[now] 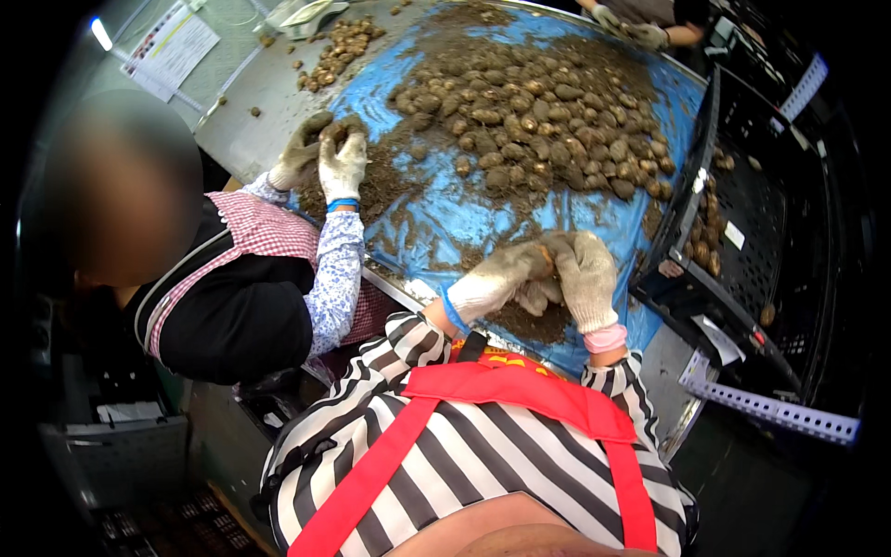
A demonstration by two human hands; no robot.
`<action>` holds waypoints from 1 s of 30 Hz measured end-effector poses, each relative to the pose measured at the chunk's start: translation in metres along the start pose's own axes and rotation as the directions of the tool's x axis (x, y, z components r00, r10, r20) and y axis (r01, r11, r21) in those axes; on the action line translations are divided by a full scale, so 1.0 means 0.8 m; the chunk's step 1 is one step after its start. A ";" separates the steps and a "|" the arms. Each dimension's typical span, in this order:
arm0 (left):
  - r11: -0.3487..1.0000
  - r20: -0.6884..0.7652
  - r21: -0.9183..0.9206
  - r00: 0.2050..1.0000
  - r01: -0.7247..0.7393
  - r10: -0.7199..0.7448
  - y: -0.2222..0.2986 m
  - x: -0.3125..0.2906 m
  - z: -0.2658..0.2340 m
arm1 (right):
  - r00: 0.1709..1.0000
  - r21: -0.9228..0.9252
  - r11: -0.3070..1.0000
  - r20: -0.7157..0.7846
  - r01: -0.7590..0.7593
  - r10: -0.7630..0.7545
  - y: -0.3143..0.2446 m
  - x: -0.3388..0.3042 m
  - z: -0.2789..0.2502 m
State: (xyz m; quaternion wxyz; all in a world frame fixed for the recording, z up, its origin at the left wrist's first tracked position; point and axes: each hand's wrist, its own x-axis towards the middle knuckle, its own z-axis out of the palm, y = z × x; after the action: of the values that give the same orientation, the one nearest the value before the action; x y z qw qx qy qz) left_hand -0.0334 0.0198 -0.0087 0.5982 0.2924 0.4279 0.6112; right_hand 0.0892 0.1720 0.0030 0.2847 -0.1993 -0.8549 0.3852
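Both of my hands wear soiled white knit gloves and meet above the near edge of the blue plastic sheet (469, 221). My left hand (509, 275) and my right hand (587, 278) are closed together around a small brown taro corm, mostly hidden by the gloved fingers. Loose dark soil (534, 322) lies on the sheet under them. Beyond my hands spreads a large heap of soil-caked taro corms (529, 121).
At left a co-worker's gloved hands (339, 153) hold a taro corm. Another person's gloved hands (640, 32) show at the far edge. A black plastic crate (761, 241) with some corms stands at right. Smaller corms (339, 54) lie on the metal table (251, 139).
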 end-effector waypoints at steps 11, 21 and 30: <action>0.782 -0.477 -0.540 0.879 -0.311 0.021 0.014 0.011 -0.102 | 0.918 0.044 0.956 0.294 -0.290 0.265 0.055 -0.040 -0.052; 0.772 -0.539 0.289 0.571 -0.566 0.620 0.233 0.011 -0.149 | 0.940 0.392 0.861 0.234 -0.324 0.247 0.046 -0.064 -0.011; 0.908 -0.709 0.413 0.599 -0.075 0.372 0.015 -0.020 -0.099 | 0.869 0.188 0.893 0.377 -0.410 0.319 0.038 -0.063 -0.031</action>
State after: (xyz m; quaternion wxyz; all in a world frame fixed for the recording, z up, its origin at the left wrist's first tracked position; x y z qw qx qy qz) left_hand -0.1063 -0.0090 -0.0328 0.2129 0.1524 0.7005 0.6639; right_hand 0.1472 0.1760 -0.0236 0.0799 -0.2502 -0.7784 0.5702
